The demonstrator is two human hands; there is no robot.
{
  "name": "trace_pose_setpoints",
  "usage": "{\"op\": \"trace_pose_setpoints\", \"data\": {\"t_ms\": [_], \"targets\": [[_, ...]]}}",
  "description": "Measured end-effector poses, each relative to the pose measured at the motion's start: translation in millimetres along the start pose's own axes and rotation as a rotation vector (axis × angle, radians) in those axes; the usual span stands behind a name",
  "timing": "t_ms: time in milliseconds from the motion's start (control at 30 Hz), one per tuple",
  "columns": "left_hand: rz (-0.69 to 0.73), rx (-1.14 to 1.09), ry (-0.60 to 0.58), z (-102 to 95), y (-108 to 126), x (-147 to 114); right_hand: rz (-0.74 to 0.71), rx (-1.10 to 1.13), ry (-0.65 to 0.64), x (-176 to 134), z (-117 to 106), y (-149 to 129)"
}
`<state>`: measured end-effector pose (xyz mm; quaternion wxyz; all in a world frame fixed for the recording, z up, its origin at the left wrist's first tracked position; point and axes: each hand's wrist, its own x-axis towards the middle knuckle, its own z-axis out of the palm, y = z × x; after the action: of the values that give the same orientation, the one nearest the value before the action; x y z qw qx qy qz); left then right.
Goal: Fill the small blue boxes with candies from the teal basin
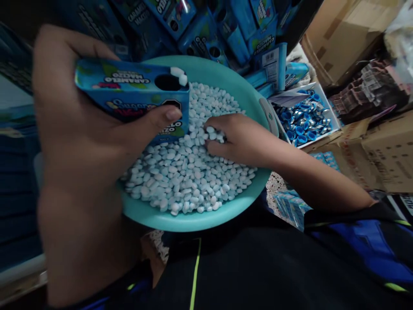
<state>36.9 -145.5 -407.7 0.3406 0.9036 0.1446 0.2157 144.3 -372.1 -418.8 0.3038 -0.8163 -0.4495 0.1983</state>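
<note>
My left hand (84,133) is wrapped around a blue candy box (132,90), thumb across its printed side. The box is tilted above the left part of a turquoise basin (193,223). A dark round hole shows in its top panel, with a couple of candies at the rim. Small pale blue and white candies (180,176) heap in the basin. My right hand (241,137) dips into the heap, its fingers curled around some candies and its fingertips partly buried.
Many similar blue boxes (193,34) lie piled behind the basin. To the right, a white tray (334,129) holds small blue and silver caps (300,122). Cardboard boxes (383,155) stand farther right, and clear-wrapped blue packs (292,206) lie on the speckled floor.
</note>
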Motion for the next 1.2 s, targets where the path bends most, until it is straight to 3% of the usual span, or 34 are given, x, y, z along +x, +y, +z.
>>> {"op": "trace_pose_setpoints", "data": {"t_ms": [67,100,233,300,400,467,567,733,900,1033,1200], "targets": [[0.222,-0.102,-0.038,-1.5,-1.6,0.1,0.032,0.080,0.051,0.2,-4.9,-7.3],[0.266,-0.120,-0.042,-1.5,-2.3,0.4,0.042,0.125,0.092,0.2,-8.6,-11.6],[0.228,-0.119,-0.012,-0.1,-1.8,1.8,0.046,0.332,0.324,5.0,-26.8,-30.6],[0.253,-0.132,-0.029,0.6,-0.5,2.2,-0.027,0.459,0.423,14.6,-33.2,-40.6],[0.279,-0.198,-0.150,1.2,0.6,1.7,-0.232,0.743,0.567,38.9,-34.4,-57.0],[0.258,-0.264,-0.239,1.2,1.1,0.6,-0.242,0.920,0.614,56.0,-30.5,-67.4],[0.224,-0.290,-0.249,1.1,2.7,-2.1,-0.164,1.031,0.560,71.8,-22.3,-75.6],[0.145,-0.251,-0.189,0.9,9.3,-8.7,-0.255,1.087,0.486,67.5,-15.8,-72.8],[0.131,-0.179,-0.175,-1.7,16.6,-13.1,-0.068,1.071,0.483,55.7,-20.4,-83.4],[0.203,-0.139,-0.152,-1.1,12.7,-10.2,-0.210,1.206,0.461,57.6,-18.6,-85.9],[0.238,-0.222,-0.165,1.7,7.6,-7.7,-0.231,1.165,0.402,64.3,-14.7,-72.1]]}}
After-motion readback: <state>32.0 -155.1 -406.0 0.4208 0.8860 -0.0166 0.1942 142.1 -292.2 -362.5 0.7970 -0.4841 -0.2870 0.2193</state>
